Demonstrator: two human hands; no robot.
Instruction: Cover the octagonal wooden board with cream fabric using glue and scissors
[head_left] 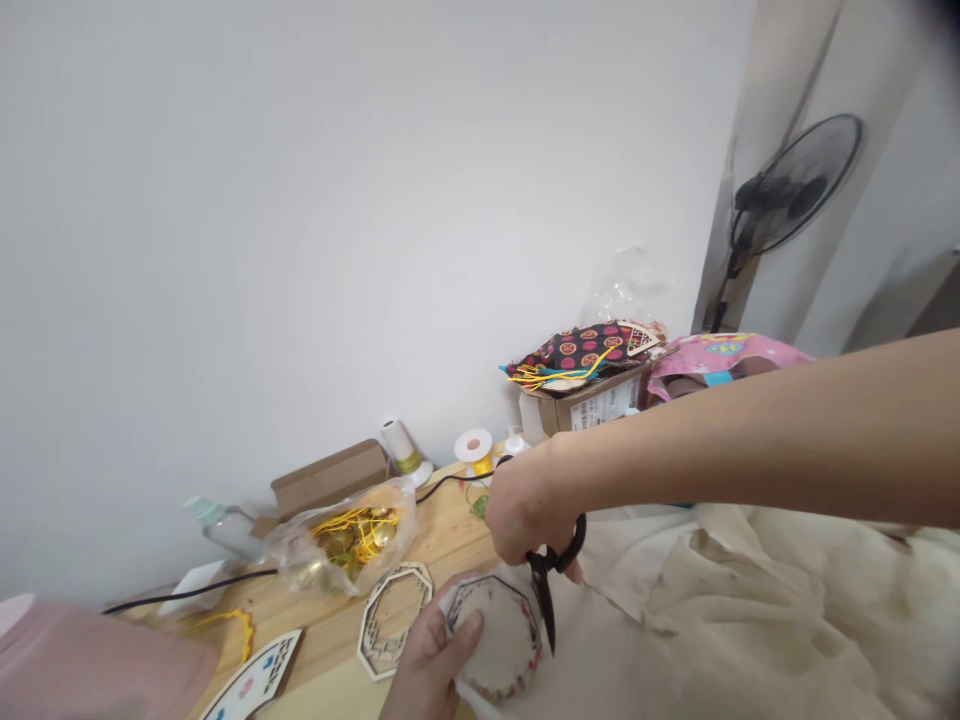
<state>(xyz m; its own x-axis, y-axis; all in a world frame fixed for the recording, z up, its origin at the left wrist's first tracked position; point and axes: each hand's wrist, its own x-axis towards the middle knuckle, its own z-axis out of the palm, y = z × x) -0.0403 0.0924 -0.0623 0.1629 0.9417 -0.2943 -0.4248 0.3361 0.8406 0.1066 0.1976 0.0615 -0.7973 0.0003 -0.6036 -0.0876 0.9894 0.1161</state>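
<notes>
The fingers of the left hand [442, 645] are grasping an octagonal piece [499, 640], and the thumb is pressing on its pale face, near the edge with a dark outline and small floral pattern. The fingers of the right hand [534, 510] are closed around the handles of black scissors [549, 600], whose tip points downward, just beside the right edge of this piece. Pale cloth [720, 610] shows around the piece and spreads in folds to the right of both hands' fingers. Just to the left of the left fingers, an octagonal frame [364, 640] lies on the wooden table [442, 535]. Beyond it, there is a clear plastic bag [281, 545] with golden items and yellow cords inside. Behind the right fingers stands a spool [474, 445] with yellow thread, and near it a white cone [397, 440]. Farther from the right fingers, a patterned fabric [574, 348] sits on a cardboard box [553, 412]. Farthest away, beyond the right forearm, stands a black fan [806, 190].
</notes>
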